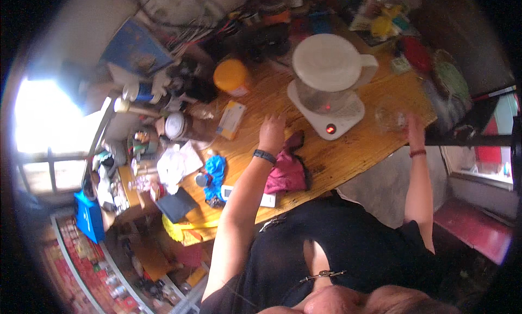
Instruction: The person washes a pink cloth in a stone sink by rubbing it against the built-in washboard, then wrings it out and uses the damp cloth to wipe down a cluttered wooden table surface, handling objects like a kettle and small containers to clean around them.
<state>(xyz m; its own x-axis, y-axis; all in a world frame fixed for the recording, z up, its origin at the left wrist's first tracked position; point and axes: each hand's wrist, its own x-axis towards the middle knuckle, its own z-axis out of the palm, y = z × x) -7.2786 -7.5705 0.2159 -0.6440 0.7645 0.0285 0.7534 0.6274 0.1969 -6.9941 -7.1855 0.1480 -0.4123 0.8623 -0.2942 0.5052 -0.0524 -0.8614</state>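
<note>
My left hand [272, 133] lies on the wooden table [331, 159], fingers pointing away from me, nothing visible in it. Just beside its wrist is a crumpled maroon cloth pouch [287, 171]. At the table's right edge, my right hand [415, 130] is closed at the side of a clear cup [389, 118], blurred and seemingly lying tilted or low on the wood. Between the hands, toward the far side, a see-through electric kettle [325, 64] with a white lid and handle stands on its white base [348, 121], where a red display glows.
An orange-lidded jar [231, 76] and a small yellow-and-white box [231, 120] stand left of the kettle. Jars, white cloth [176, 164], blue cloth [215, 171] and a dark notebook [176, 205] crowd the left side. Bags and a green basket [450, 77] fill the far right corner.
</note>
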